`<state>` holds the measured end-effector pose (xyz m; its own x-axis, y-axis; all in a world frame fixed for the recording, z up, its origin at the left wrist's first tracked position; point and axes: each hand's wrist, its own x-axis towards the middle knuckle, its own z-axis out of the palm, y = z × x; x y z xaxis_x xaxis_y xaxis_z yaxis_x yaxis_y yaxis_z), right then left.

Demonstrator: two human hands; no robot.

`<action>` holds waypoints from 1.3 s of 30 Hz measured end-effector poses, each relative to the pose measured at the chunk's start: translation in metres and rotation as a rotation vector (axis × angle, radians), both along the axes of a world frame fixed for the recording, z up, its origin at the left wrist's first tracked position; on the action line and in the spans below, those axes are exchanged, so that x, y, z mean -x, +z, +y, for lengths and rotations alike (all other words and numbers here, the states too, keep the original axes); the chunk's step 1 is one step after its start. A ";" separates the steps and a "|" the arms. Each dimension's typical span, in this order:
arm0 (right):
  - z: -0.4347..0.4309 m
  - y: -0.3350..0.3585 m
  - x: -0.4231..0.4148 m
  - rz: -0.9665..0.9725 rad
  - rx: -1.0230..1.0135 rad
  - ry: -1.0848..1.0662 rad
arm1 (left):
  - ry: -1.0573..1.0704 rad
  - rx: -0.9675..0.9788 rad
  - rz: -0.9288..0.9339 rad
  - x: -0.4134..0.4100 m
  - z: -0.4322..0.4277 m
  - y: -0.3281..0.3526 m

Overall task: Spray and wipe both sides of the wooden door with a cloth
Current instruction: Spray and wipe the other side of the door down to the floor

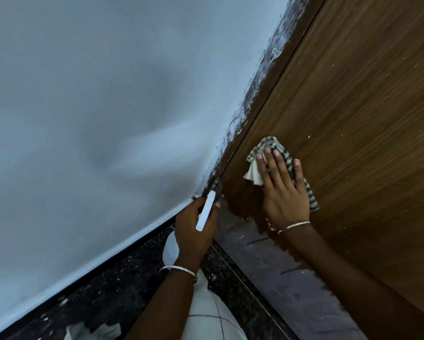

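The wooden door (353, 106) fills the right side, brown with a fine grain and small pale specks. My right hand (283, 187) lies flat on its lower part with straight fingers, pressing a striped grey and white cloth (270, 146) against the wood. My left hand (193, 229) grips a white spray bottle (206, 211) near the door's left edge; the white nozzle sticks up past the fingers and the bottle's body (170, 247) shows below the palm.
A pale blue-grey wall (95, 106) takes up the left half. A paint-smeared door frame (262, 74) runs between wall and door. A dark speckled floor (113, 290) lies below, with a grey threshold (274, 271) and my light checked garment (213, 315).
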<state>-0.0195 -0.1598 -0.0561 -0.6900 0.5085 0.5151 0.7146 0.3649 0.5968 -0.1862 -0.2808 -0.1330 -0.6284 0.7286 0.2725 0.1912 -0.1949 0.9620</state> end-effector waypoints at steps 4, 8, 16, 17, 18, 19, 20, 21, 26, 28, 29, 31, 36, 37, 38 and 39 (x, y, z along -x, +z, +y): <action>0.007 -0.035 0.012 -0.029 -0.031 0.002 | -0.037 0.002 -0.010 0.005 -0.003 0.000; 0.024 -0.111 0.026 -0.398 0.022 0.027 | -0.095 -0.016 0.000 0.006 -0.011 -0.009; 0.012 -0.193 0.024 -0.704 0.275 0.010 | -0.135 0.040 -0.026 0.012 -0.030 -0.039; 0.011 -0.184 0.024 -0.636 0.270 0.021 | -0.140 0.052 -0.021 0.013 -0.032 -0.043; 0.011 -0.173 0.023 -0.520 0.252 0.026 | -0.143 0.063 -0.021 0.014 -0.033 -0.049; 0.008 -0.158 0.023 -0.368 0.229 0.026 | -0.144 0.072 -0.026 0.015 -0.033 -0.054; 0.006 -0.144 0.023 -0.219 0.210 0.027 | -0.143 0.083 -0.028 0.016 -0.033 -0.060; 0.005 -0.130 0.023 -0.104 0.185 0.018 | -0.140 0.098 -0.027 0.016 -0.032 -0.066; 0.008 -0.116 0.018 -0.031 0.031 -0.017 | -0.157 0.177 -0.044 0.010 -0.025 -0.091; 0.014 -0.131 0.020 -0.093 0.002 -0.007 | -0.167 0.202 -0.029 0.009 -0.025 -0.100; 0.017 -0.141 0.021 -0.138 -0.008 -0.002 | -0.156 0.209 -0.017 0.008 -0.027 -0.105; 0.019 -0.167 0.023 -0.267 -0.016 0.024 | -0.129 0.214 0.006 0.009 -0.033 -0.115; 0.023 -0.231 0.026 -0.471 0.082 0.091 | -0.082 0.244 -0.039 0.008 -0.055 -0.137; 0.024 -0.245 0.023 -0.544 0.134 0.110 | -0.080 0.230 -0.048 0.008 -0.056 -0.141; 0.024 -0.260 0.020 -0.644 0.194 0.133 | -0.074 0.210 -0.052 0.008 -0.058 -0.144; 0.023 -0.271 0.017 -0.746 0.251 0.140 | -0.073 0.190 -0.052 0.007 -0.058 -0.146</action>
